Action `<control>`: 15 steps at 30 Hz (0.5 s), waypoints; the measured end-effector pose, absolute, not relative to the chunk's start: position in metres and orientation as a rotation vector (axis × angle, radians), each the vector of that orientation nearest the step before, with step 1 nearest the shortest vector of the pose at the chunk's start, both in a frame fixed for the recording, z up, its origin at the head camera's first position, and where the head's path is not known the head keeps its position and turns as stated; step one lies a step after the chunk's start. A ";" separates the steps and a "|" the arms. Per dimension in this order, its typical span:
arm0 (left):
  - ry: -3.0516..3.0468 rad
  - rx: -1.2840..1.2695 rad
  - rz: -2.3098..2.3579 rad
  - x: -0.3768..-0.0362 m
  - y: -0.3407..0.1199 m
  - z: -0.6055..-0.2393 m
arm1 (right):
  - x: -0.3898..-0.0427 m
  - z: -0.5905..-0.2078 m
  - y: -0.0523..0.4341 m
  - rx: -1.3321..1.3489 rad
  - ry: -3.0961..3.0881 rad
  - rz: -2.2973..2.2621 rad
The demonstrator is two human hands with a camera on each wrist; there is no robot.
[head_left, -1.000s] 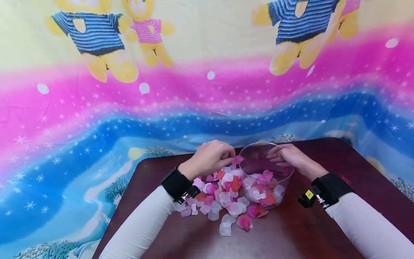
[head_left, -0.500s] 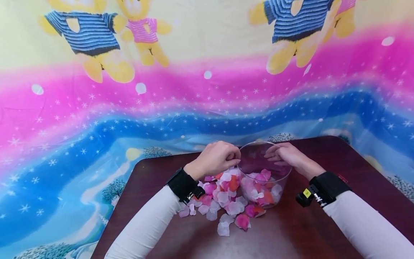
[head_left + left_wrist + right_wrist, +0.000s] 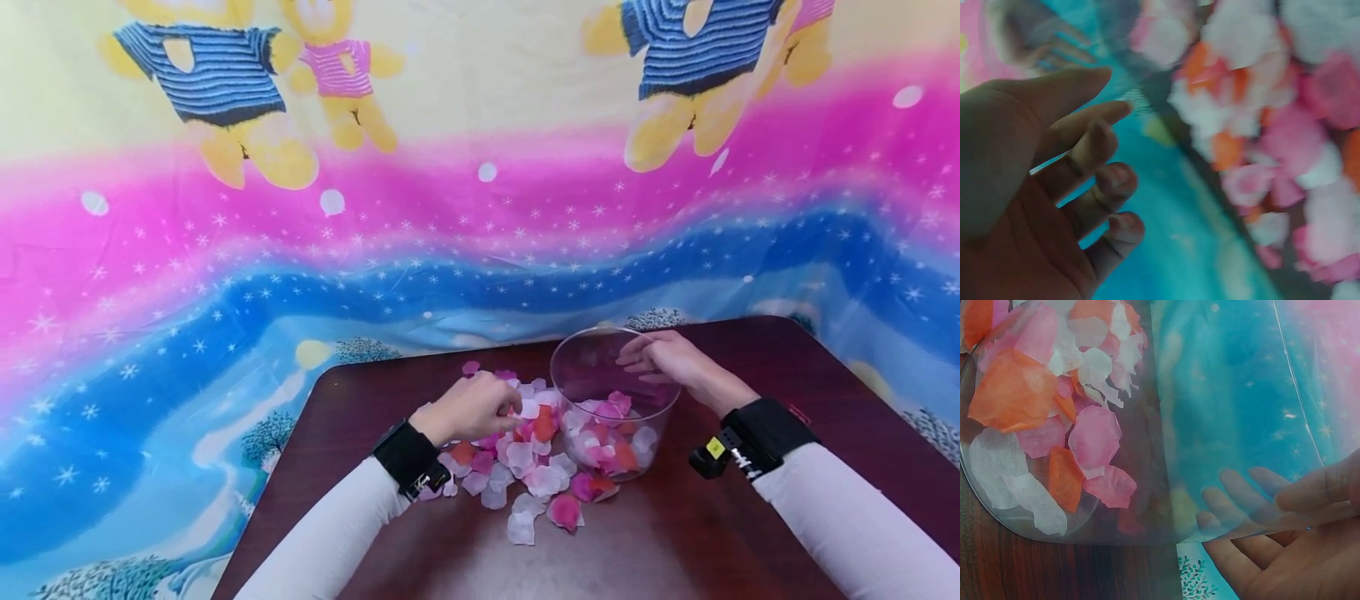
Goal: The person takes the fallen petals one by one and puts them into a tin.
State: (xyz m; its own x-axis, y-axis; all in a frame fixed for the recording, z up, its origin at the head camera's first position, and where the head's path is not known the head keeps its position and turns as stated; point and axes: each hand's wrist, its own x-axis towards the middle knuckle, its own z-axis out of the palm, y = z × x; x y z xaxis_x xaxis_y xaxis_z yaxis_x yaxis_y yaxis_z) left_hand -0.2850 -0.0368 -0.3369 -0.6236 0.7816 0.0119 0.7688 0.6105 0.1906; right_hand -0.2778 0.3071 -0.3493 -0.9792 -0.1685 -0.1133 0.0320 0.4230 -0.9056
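Observation:
A clear round plastic container [image 3: 588, 371] stands on the table, with pink, white and orange fabric petals [image 3: 1094, 434] visible through its wall. My right hand [image 3: 686, 367] holds its right side near the rim. In the right wrist view, the fingers [image 3: 1235, 497] show through the clear wall while the thumb [image 3: 1319, 487] lies on the near side. Left of the container spreads a heap of loose petals [image 3: 517, 458]. Over this heap is my left hand [image 3: 472, 407]. Its fingers [image 3: 1100, 187] are loosely bent with nothing between them in the left wrist view.
The dark reddish-brown table [image 3: 637, 550] has rounded far corners. Behind it hangs a cloth [image 3: 465, 225] printed with bears and snowflakes. A few petals [image 3: 565, 512] lie in front of the container, and one pink petal [image 3: 470, 367] is beyond the left hand.
From the container's left rim, my left hand has moved back left and down over the heap. The pink petal it pinched earlier is gone from its fingers. The right hand keeps its hold.

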 end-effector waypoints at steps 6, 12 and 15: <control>2.686 1.137 0.357 -0.282 -0.052 -0.374 | -0.278 -0.350 0.306 -0.140 2.489 -1.581; 2.667 1.105 0.434 -0.282 -0.056 -0.395 | -0.277 -0.349 0.306 -0.107 2.473 -1.593; 2.657 1.103 0.460 -0.282 -0.056 -0.397 | -0.277 -0.348 0.307 -0.093 2.471 -1.595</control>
